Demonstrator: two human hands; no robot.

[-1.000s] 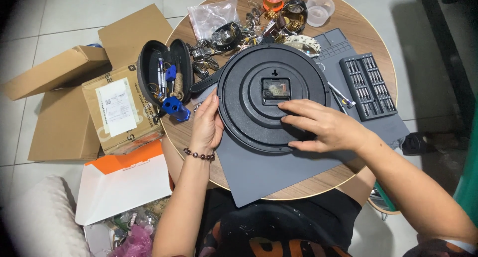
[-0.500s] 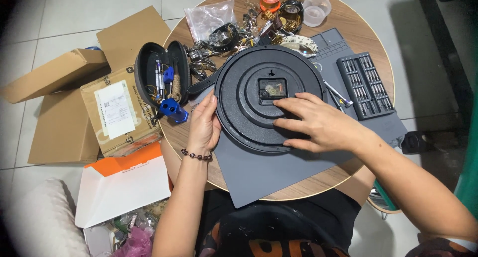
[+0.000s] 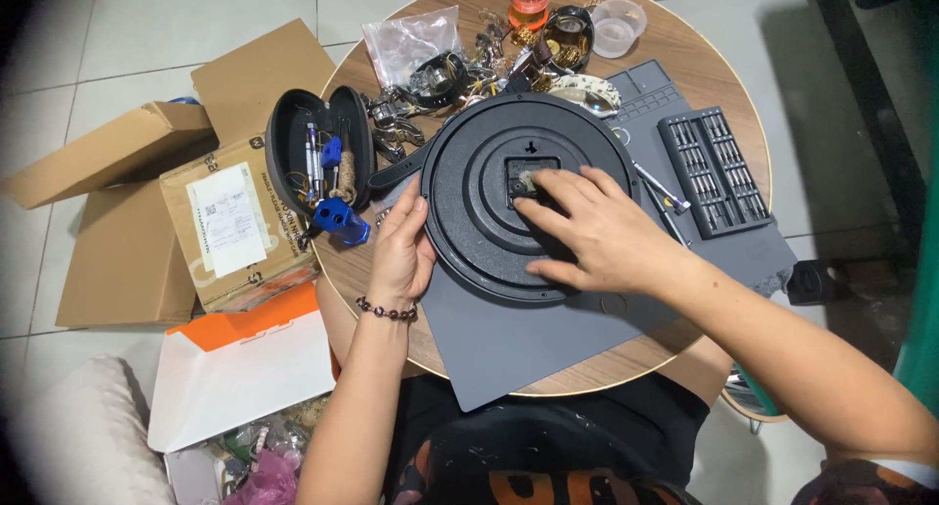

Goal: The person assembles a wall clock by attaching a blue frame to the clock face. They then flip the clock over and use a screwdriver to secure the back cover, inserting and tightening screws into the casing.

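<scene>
A round black wall clock (image 3: 479, 221) lies face down on a grey work mat (image 3: 528, 339) on a round wooden table (image 3: 704, 65). My left hand (image 3: 401, 256) grips the clock's left rim. Over the clock's back rests my right hand (image 3: 597, 236), its fingertips at the square movement housing (image 3: 523, 177) in the centre. The fingers hide part of the housing.
A black screwdriver-bit tray (image 3: 714, 173) sits right of the clock. An open black case of tools (image 3: 318, 158) and a blue tool (image 3: 342, 221) lie to the left. Watch parts, a plastic bag (image 3: 406, 41) and small containers crowd the far edge. Cardboard boxes (image 3: 127, 231) stand on the floor.
My right hand's fingertips have moved up onto the movement housing at the clock's centre. The left hand still holds the rim.
</scene>
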